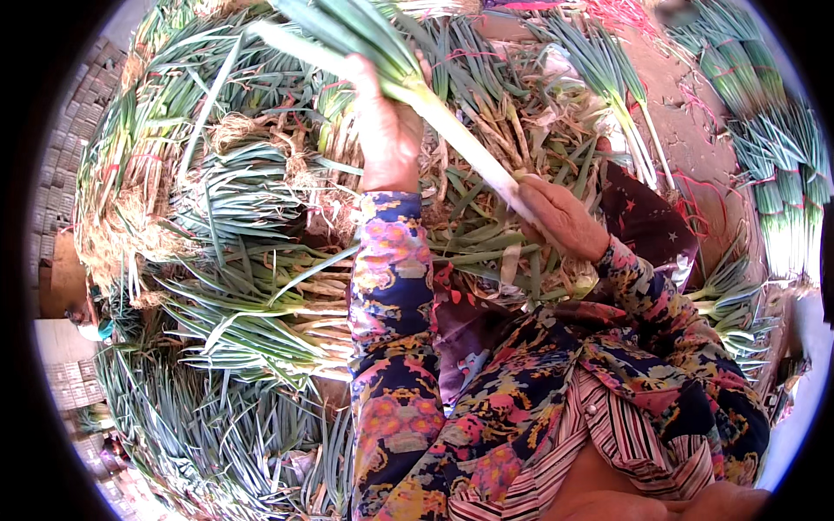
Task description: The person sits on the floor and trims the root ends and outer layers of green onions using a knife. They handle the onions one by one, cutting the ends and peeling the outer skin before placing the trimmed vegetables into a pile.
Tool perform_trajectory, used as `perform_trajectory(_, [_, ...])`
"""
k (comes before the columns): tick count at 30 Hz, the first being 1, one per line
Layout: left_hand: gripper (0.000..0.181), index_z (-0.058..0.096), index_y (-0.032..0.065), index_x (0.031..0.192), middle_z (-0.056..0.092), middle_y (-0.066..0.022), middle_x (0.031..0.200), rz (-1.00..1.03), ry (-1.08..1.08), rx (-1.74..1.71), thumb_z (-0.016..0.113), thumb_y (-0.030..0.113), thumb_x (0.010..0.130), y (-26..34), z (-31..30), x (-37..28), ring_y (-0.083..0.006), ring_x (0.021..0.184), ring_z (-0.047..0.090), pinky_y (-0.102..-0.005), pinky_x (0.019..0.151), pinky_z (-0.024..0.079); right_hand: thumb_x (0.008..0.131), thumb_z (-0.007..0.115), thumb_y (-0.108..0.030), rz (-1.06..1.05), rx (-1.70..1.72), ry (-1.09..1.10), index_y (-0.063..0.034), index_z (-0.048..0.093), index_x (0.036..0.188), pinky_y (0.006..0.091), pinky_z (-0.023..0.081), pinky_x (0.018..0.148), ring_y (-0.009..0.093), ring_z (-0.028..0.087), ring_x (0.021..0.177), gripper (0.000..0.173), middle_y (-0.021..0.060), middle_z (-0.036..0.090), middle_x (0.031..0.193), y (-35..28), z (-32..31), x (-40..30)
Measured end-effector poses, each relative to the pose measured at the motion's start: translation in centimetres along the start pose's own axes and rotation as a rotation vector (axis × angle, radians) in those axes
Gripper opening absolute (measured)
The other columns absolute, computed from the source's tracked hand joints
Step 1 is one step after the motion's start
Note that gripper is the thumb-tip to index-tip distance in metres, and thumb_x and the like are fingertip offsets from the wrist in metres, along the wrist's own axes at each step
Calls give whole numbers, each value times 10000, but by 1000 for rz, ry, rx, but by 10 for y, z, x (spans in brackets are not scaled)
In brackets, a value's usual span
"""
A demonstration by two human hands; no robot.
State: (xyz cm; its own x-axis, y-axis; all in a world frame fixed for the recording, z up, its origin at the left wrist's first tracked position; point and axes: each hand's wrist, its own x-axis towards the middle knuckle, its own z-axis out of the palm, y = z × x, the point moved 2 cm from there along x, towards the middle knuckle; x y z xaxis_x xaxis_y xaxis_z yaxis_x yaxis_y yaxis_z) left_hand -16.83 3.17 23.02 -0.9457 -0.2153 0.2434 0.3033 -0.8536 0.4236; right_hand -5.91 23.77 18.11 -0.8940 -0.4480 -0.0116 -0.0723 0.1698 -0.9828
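A large green onion (466,140) lies slantwise across the upper middle, its green leaves up to the left and its white shank down to the right. Around the base of its leaves my left hand (384,120) is closed. My right hand (563,215) grips the white root end. Below the shank, loose leaves and peeled skins (502,254) lie in a heap before my lap. Several cleaner stalks (629,124) rest just beyond my right hand, upper right.
Piles of unpeeled onions with roots (247,189) fill the left side. Tied bundles (782,195) stand at the far right. Pink twine (707,205) lies on the brown ground (677,104). A person (94,325) is partly visible at the far left edge.
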Motion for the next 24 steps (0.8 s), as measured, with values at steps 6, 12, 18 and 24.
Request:
perform_trajectory(6, [622, 469, -56, 1124, 550, -161, 1076, -253, -251, -406, 698, 383, 748, -11, -12, 10, -268, 958, 561, -373, 835, 509, 963, 293, -447, 510, 596, -406, -4, 556, 986, 251, 357, 402, 111, 434, 419, 515, 35, 475, 555, -7, 3, -19])
perform_trajectory(12, [440, 464, -18, 1166, 561, -195, 1086, -155, -95, -95, 619, 238, 843, -3, 4, -9, -297, 1044, 546, -414, 932, 454, 844, 617, -168, -472, -106, 318, 11, 549, 1058, 300, 484, 703, 175, 603, 791, 288, 130, 615, 916, -43, 11, 59])
perform_trajectory(18, [326, 497, -3, 1143, 597, -194, 1025, -207, 65, 29, 605, 60, 842, -13, -6, -5, -266, 897, 613, -345, 796, 533, 777, 695, -102, -480, 203, 354, 23, 529, 990, 242, 500, 668, 109, 593, 752, 298, 77, 614, 856, -52, 23, 118])
perform_trajectory(24, [285, 516, -21, 1070, 614, -98, 959, -201, 116, 255, 623, -15, 806, -25, 6, -20, -193, 851, 619, -309, 756, 534, 788, 671, -87, -352, 160, 493, 17, 539, 944, 227, 498, 649, 91, 595, 734, 229, 62, 624, 850, -37, 18, 83])
